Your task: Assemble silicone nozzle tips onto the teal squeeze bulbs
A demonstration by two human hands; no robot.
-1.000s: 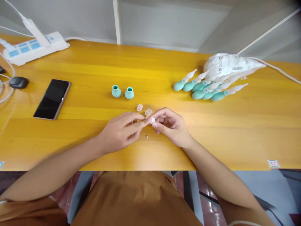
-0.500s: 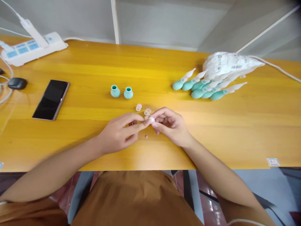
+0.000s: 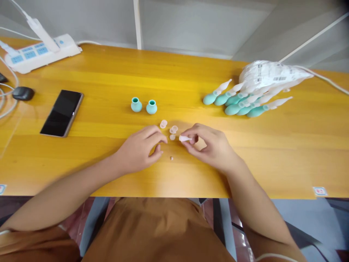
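Observation:
Between the thumb and fingers of my right hand is a white tapered nozzle, its wide end pointing left. My left hand holds nothing; its fingers are bent, with the thumb apart from them. Small clear plastic pieces, among them a round one and an upper one, lie between and just beyond my hands. A tiny pale bit rests nearer the table edge. Farther back stand two open mint-green bulbs, a left bulb and a right bulb, without nozzles.
Several mint-green bulbs with pale nozzles lie grouped at the right, before a white plastic bag. A black phone, a dark mouse and a white power strip are on the left of the wooden table.
My left hand has drawn away to the left from the nozzle. My right hand has shifted slightly right with it, and the nozzle's side now shows. The view has moved a little.

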